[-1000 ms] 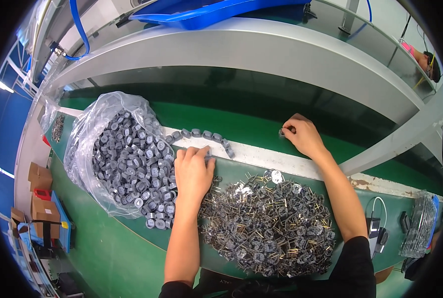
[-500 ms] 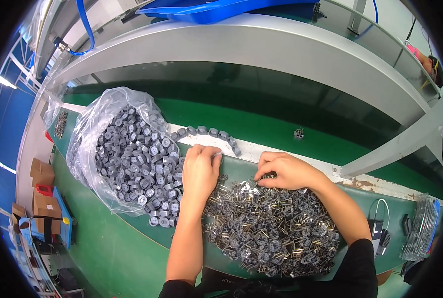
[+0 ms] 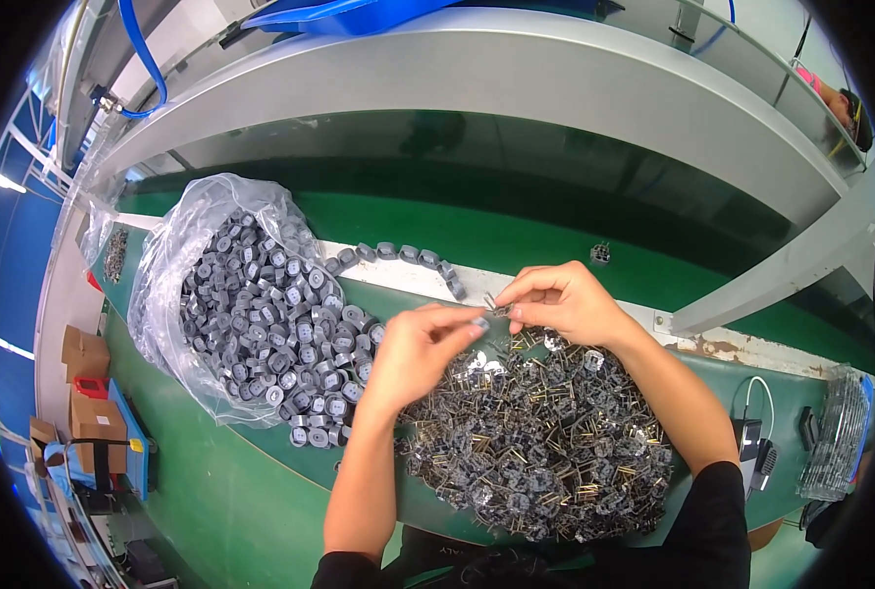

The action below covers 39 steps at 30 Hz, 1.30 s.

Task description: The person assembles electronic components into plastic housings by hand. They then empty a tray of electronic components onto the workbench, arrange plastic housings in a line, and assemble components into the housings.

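My right hand [image 3: 563, 302] pinches a small dark part with metal pins [image 3: 496, 307] between thumb and fingers. Just left of it, my left hand [image 3: 420, 351] has thumb and index finger closed, their tips against or right beside that part. Whatever the left fingertips hold is too small to make out. Below both hands spreads a large heap of dark pinned parts [image 3: 545, 452]. Left of my left forearm, grey plastic caps [image 3: 280, 324] spill out of a clear plastic bag [image 3: 162, 294]. Beyond my hands, a curved row of grey caps [image 3: 408, 253] lies along the white strip.
A grey metal beam [image 3: 477, 74] arches across the far side, with a blue tray [image 3: 349, 15] above it. One pinned part [image 3: 600, 253] lies apart on the green surface. At right are a device with a cable [image 3: 751, 442] and stacked clear trays [image 3: 835, 437]. Cardboard boxes [image 3: 94, 417] stand at left.
My left hand has moved right, away from the cap row, and its fingertips meet the right hand's. The right hand has risen off the heap, with a pinned part now showing in its fingers.
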Available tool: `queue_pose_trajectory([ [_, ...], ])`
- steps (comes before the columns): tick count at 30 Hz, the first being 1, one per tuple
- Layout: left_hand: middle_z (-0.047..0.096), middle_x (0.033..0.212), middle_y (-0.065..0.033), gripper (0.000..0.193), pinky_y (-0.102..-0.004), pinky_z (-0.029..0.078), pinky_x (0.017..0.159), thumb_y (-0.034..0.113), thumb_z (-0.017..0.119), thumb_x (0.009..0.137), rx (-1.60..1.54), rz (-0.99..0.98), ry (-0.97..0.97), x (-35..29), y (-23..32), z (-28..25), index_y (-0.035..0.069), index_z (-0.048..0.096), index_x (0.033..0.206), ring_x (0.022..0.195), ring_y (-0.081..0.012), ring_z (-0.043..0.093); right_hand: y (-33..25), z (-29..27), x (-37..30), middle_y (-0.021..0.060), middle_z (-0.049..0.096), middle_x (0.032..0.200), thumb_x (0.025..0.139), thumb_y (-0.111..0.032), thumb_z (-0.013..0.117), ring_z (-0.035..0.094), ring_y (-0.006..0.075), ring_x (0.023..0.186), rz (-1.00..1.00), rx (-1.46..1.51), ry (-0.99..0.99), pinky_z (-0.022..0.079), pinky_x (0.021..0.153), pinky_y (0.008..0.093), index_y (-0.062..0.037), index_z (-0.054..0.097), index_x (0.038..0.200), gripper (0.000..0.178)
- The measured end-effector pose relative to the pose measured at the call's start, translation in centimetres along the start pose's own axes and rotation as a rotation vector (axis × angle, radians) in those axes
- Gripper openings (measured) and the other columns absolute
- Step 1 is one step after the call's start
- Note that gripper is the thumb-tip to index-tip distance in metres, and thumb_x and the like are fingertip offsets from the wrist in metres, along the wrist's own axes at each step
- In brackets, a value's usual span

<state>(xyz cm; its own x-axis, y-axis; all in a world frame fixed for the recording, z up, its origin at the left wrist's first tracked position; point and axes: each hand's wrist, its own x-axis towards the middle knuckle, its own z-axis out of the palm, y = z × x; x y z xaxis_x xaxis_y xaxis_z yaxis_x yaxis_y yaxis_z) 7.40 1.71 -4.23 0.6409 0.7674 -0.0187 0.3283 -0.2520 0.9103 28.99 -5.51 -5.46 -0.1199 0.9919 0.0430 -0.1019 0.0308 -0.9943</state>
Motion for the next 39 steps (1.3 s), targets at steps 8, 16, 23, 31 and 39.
queue_pose_trajectory([
  [8,0.061,0.098,-0.0088,0.033,-0.0359,0.044,0.081,0.012,0.074,0.072,0.740,0.209,0.270,-0.1,-1.2,-1.3,0.007,0.070,0.104,0.088,-0.0276,0.052,-0.4,-0.2,0.0,0.0085,0.064,0.095,0.083,0.003,0.068,0.067,0.0156,0.079,0.077,0.158,0.123,0.053,0.070,0.0244,0.0046,0.067,0.100,0.017],
  [16,0.062,0.079,-0.0101,0.033,-0.0377,0.050,0.074,0.011,0.076,0.069,0.375,0.166,0.222,-0.1,0.3,-0.4,0.005,0.069,0.101,0.082,-0.0275,0.061,-0.4,1.1,-0.1,0.0026,0.063,0.080,0.082,-0.003,0.072,0.060,0.0102,0.068,-0.244,-0.270,0.159,0.048,0.063,0.0234,-0.0023,0.070,0.091,0.009],
  [23,0.061,0.085,-0.0089,0.034,-0.0333,0.052,0.068,0.007,0.077,0.069,0.241,0.304,0.176,-0.5,1.5,1.8,0.005,0.069,0.102,0.078,-0.0245,0.063,-1.0,2.0,-0.7,0.0083,0.064,0.084,0.079,0.001,0.070,0.063,0.0177,0.074,-0.462,-0.700,0.163,0.050,0.059,0.0281,-0.0007,0.068,0.089,0.011],
  [31,0.068,0.095,-0.0115,0.036,-0.0309,0.051,0.069,0.008,0.079,0.071,0.028,0.129,0.082,-0.6,0.7,1.8,0.006,0.070,0.106,0.080,-0.0222,0.066,-1.3,2.8,-0.6,0.0079,0.061,0.084,0.077,-0.003,0.072,0.062,0.0225,0.072,-0.473,-0.858,0.236,0.049,0.059,0.0312,-0.0025,0.067,0.086,0.011],
  [39,0.065,0.101,-0.0098,0.039,-0.0267,0.051,0.081,-0.011,0.075,0.070,-0.258,0.111,0.159,-0.7,1.0,2.8,-0.005,0.062,0.107,0.092,-0.0148,0.062,-1.5,3.4,-0.7,0.0062,0.060,0.082,0.084,-0.010,0.066,0.063,0.0230,0.070,-0.312,-0.664,0.294,0.050,0.059,0.0333,-0.0026,0.063,0.092,0.012],
])
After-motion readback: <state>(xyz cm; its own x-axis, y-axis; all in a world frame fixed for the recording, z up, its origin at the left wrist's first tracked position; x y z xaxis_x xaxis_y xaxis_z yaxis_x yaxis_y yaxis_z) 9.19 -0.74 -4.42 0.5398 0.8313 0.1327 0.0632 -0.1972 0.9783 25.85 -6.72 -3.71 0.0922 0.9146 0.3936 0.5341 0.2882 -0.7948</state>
